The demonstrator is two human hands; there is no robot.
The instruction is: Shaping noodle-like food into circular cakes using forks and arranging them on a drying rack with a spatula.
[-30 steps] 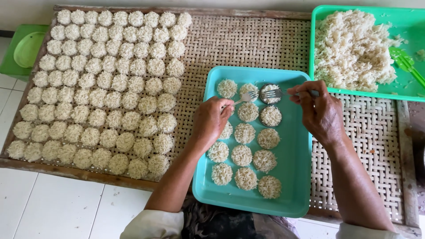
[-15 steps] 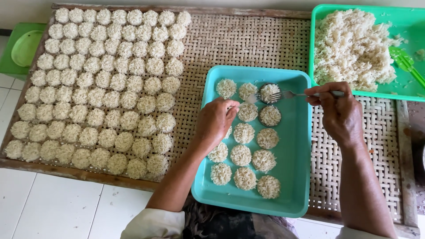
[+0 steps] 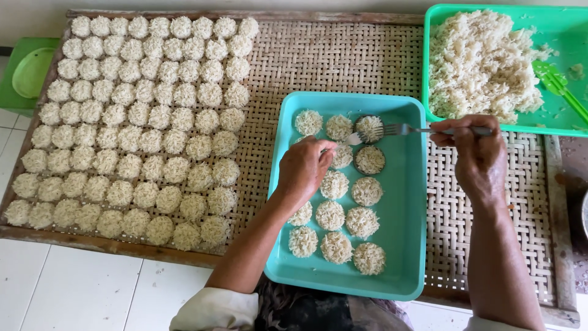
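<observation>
Green tray (image 3: pixel 566 18) cut off by top and right edges. Left hand (image 3: pixel 304 168) hides part of the rice rounds under it. Fork (image 3: pixel 401 129) handle mostly buried in right hand (image 3: pixel 474 153). Green lid (image 3: pixel 27 72) cropped at left edge. Both elbows run off bottom edge.

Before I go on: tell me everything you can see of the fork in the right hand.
The fork is slim and metal-looking, silver-grey, lying nearly level and pointing left. The right hand grips its handle from above, over the near rim of the green tray. Its tines reach over the turquoise tray and rest on the top-right noodle round, which sits in a dark ring; whether they press in, I cannot tell. The left hand is close beside the tines, fingertips at a small white piece; it does not visibly touch the fork.
</observation>
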